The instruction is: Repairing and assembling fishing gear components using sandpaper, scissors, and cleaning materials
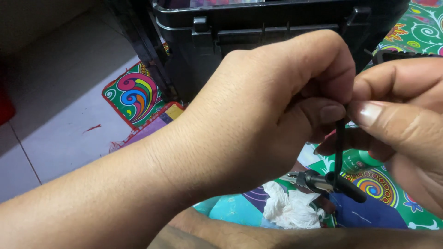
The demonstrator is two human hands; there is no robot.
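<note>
Hands meet at the upper right of the head view, pinching a thin black cord (339,147) between them. The left hand (272,106) reaches in from the lower left, its forearm crossing the frame; its fingers curl inward and the thumb presses against the forefinger, closed on the top of the cord. The right hand (406,120) enters from the right edge, its thumb tip set just beside the left thumb and closed on the same stretch of cord. From the pinch the cord hangs straight down to a black plug (330,182) with a metal tip pointing left, which hangs below the hands, above the cloth; whether it touches the cloth cannot be told. Just below and left of the plug lies a crumpled white tissue (290,207). Beneath everything is a patterned cloth (138,94) with bright swirls in green, red, blue and yellow, spread over a pale tiled floor (60,129) that shows at the left. Behind the hands stands a black plastic crate (230,32) with a ribbed wall and a rim along the top of the frame, resting on the cloth. A small green object (357,161) is partly hidden behind the right hand; its kind cannot be told.
</note>
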